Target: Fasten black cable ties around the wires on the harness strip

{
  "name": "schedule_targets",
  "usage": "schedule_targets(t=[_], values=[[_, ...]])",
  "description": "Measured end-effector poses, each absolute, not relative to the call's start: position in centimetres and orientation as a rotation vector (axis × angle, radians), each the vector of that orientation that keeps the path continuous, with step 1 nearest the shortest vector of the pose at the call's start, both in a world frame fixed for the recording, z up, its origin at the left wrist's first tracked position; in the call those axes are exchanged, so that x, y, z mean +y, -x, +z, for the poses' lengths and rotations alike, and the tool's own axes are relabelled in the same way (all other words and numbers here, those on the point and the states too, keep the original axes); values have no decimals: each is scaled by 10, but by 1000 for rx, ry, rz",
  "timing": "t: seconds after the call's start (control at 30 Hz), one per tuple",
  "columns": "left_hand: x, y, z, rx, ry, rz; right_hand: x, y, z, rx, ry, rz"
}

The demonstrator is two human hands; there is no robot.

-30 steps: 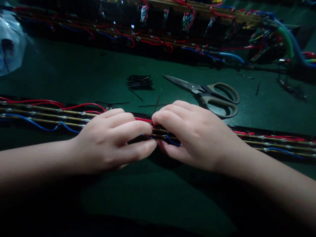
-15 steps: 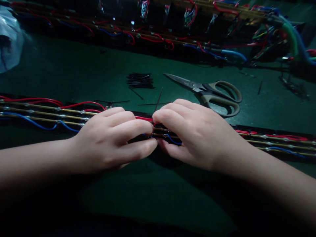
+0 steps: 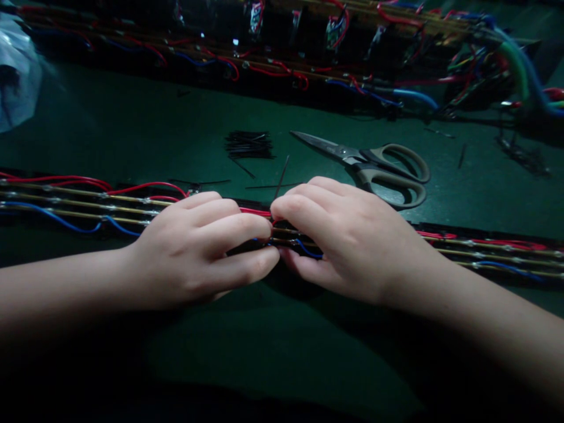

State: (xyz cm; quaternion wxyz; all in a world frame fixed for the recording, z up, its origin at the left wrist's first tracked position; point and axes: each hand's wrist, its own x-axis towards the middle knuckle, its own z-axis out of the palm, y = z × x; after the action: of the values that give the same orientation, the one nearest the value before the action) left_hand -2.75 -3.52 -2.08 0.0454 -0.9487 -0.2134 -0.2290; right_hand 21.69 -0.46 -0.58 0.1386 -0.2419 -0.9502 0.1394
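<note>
A long, narrow wired strip (image 3: pixel 79 202) crosses the bench, with brass-coloured rails, solder joints and red and blue wires. My left hand (image 3: pixel 198 252) is closed over its middle, index finger and thumb stretched toward the right hand. Close beside it, my right hand (image 3: pixel 343 235) curls round the same strip, fingers on the far side and thumb on the near side. A thin black strip (image 3: pixel 282 176) sticks up by the right fingertips; whether they hold it I cannot tell. The fingertips hide whatever lies between them.
Behind the hands lie a pile of thin black strips (image 3: pixel 249 144) and scissors (image 3: pixel 352 157) with their blades pointing left. A larger wired assembly (image 3: pixel 198 53) with thick cables spans the back of the green bench (image 3: pixel 132 129). A clear plastic bag (image 3: pixel 22 76) is at the far left.
</note>
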Motion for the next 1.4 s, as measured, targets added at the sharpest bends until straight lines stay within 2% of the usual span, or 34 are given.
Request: schedule_targets(t=[1.4], values=[[-35,29,-22,-634,2891,-692,-4,-217,-5,-2752,702,395]])
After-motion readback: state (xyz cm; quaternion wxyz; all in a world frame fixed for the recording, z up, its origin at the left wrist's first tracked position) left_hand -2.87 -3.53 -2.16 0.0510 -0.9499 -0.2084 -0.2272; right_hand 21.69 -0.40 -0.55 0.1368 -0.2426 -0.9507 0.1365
